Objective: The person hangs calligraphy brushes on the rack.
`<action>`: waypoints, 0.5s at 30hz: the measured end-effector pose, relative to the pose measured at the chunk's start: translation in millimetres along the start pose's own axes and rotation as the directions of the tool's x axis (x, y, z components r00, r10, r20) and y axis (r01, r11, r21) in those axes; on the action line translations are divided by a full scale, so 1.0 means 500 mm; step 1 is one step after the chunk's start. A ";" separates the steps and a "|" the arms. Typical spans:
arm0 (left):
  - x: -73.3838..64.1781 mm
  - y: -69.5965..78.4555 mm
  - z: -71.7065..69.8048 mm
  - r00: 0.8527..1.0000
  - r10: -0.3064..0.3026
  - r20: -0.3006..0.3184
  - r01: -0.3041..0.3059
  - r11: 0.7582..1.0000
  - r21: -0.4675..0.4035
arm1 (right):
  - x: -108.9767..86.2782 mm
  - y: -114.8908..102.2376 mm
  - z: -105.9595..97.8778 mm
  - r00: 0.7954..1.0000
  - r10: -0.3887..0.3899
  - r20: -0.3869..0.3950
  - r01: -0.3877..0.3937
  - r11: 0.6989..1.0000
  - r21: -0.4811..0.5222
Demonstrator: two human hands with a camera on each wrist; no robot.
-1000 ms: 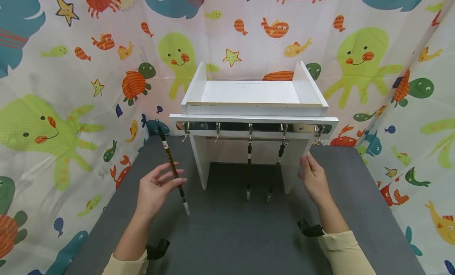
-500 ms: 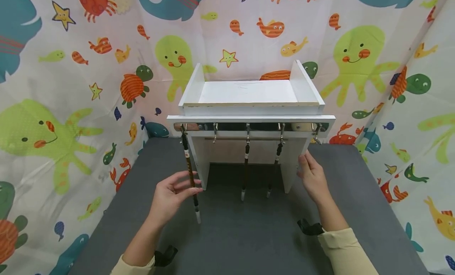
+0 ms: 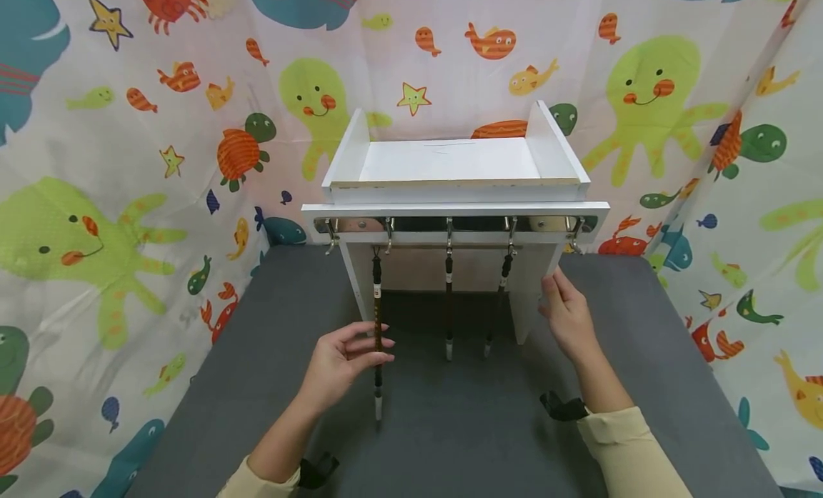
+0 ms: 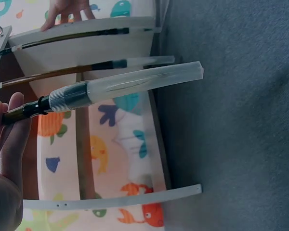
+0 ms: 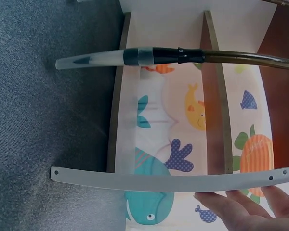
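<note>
My left hand (image 3: 341,369) pinches a calligraphy brush (image 3: 377,298) by its lower handle, thumb on one side and fingers on the other. The brush hangs upright, tip down, its top loop right at the second hook (image 3: 388,237) from the left. In the left wrist view a clear plastic cap (image 4: 144,81) covers its bristles. With its fingertips, my right hand (image 3: 569,316) touches the outer face of the right side panel (image 5: 149,183) of a white wooden rack (image 3: 450,195). Two similar capped brushes hang from hooks, a middle one (image 3: 449,298) and one to its right (image 3: 499,298).
A metal strip with several hooks (image 3: 489,224) runs under the rack's front edge. The leftmost hook (image 3: 331,237) and the rightmost hook (image 3: 574,235) hold nothing. The rack stands on a grey tabletop (image 3: 450,441), with a sea-animal patterned curtain (image 3: 411,62) behind and at both sides.
My left hand has carried the brush rightward, from left of the rack past the leftmost hook to the second hook, and the brush has swung from slanted to upright. The right hand stays at the panel.
</note>
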State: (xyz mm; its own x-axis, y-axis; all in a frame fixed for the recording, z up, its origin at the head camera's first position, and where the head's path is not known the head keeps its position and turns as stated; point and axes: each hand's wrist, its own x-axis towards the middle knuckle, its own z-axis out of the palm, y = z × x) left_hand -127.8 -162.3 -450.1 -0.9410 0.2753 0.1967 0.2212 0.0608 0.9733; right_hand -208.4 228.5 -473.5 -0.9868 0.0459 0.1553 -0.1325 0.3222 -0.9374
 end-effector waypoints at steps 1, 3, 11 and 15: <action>0.000 -0.001 0.002 1.000 -0.006 0.001 0.006 1.000 -0.003 | 0.001 -0.001 -0.001 1.000 -0.001 -0.002 0.001 1.000 -0.001; 0.002 -0.003 0.004 1.000 -0.013 0.000 0.013 1.000 -0.002 | 0.001 -0.004 -0.001 1.000 0.002 -0.007 -0.002 1.000 -0.003; 0.015 -0.007 0.015 0.998 -0.049 -0.026 0.050 0.998 0.026 | -0.003 -0.008 -0.001 1.000 0.008 -0.015 -0.008 1.000 0.006; 0.016 -0.007 0.016 0.998 -0.058 -0.038 0.060 0.998 0.031 | -0.002 -0.008 0.000 1.000 0.011 -0.009 -0.011 1.000 0.013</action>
State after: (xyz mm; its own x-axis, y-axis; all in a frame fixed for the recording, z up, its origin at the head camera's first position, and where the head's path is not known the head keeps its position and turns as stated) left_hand -134.1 -152.6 -452.9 -0.9613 0.2350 0.1438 0.1726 0.1069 0.9792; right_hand -206.7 227.0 -470.0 -0.9873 0.0579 0.1477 -0.1229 0.3090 -0.9431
